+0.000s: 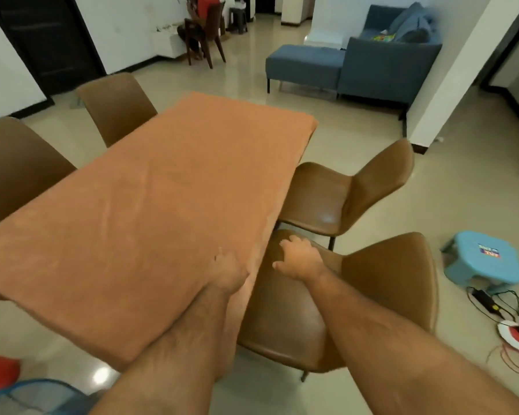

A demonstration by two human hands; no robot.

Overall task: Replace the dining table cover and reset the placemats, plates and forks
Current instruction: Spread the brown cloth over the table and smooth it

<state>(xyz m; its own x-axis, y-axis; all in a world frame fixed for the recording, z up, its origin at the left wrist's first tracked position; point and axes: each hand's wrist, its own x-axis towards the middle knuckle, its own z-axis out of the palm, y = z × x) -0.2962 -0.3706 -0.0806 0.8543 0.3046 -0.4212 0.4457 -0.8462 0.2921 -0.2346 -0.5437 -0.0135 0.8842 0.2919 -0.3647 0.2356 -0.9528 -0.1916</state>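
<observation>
Left hand (226, 272) fingers rest flat on the orange cover (150, 205); right hand (300, 259) fingers spread, seemingly touching the brown chair (372, 295) just beyond; stool (483, 259) label unreadable.

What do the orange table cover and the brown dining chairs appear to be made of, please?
The table cover looks like a soft matte woven or towel-like fabric: no shine, faint creases, draped edges. The nearest dining chair looks like smooth leather or faux leather, which cannot be told apart here: glossy highlights on its seat.

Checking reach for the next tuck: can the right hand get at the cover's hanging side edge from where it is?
Probably yes. The right hand hovers open over the near chair, beside the orange table cover's drape; nothing lies between them.
</observation>
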